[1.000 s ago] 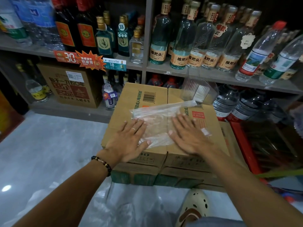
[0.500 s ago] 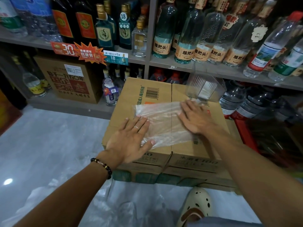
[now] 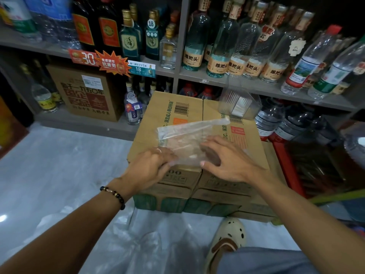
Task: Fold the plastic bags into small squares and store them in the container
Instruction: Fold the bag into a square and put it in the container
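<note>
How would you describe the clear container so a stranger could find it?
Start at the cardboard box before the bottle shelves. The clear container sits on its far right corner, beyond the plastic bag. Unlike the bottles around it, it is an open, ribbed tub with no cap or label.

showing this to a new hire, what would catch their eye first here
Both hands meet at the near edge of a clear plastic bag on a cardboard box, the left hand gripping it and the right hand arched beside. A clear container sits at the box's far right, with shelves of bottles behind.
</note>
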Tool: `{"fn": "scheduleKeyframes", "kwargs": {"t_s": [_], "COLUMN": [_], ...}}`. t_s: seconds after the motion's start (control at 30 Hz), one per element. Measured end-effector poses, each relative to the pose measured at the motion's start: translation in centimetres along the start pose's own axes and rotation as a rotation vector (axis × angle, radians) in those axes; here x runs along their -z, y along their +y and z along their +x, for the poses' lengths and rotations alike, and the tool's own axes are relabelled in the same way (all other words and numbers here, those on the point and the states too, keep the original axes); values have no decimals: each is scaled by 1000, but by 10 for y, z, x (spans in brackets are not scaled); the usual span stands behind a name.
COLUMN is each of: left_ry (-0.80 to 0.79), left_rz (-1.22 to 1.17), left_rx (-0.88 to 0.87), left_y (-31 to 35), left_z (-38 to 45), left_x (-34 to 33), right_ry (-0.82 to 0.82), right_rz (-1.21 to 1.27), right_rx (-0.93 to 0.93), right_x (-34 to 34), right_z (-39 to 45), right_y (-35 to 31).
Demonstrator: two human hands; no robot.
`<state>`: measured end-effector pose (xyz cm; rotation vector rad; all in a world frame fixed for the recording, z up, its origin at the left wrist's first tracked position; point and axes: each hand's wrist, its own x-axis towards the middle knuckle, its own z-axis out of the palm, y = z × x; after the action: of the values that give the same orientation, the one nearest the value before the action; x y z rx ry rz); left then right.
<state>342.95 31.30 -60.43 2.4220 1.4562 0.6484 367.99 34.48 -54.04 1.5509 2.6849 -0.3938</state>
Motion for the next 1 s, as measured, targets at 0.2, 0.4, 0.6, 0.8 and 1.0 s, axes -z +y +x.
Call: {"fn": "scheduleKeyframes", "kwargs": {"t_s": [0.2, 0.4, 0.6, 0.8, 1.0], "left_ry": [49, -170, -375, -333, -279], "left_rz": [-252, 122, 408, 368, 333], "left_rx": [139, 157, 58, 6, -31], "left_y": [15, 6, -23, -28, -34], "left_z": [-2, -9, -13, -15, -20], "left_x": [6, 19, 21, 23, 20], "right_ry": [134, 26, -23, 34, -11], "right_rz": [98, 166, 151, -57, -136], "right_rx": [9, 4, -22, -19, -21], "right_x": [-5, -9, 24, 32, 6], "right_z": [-6, 2, 22, 84, 117], "right_y": [-14, -16, -18, -25, -24]}}
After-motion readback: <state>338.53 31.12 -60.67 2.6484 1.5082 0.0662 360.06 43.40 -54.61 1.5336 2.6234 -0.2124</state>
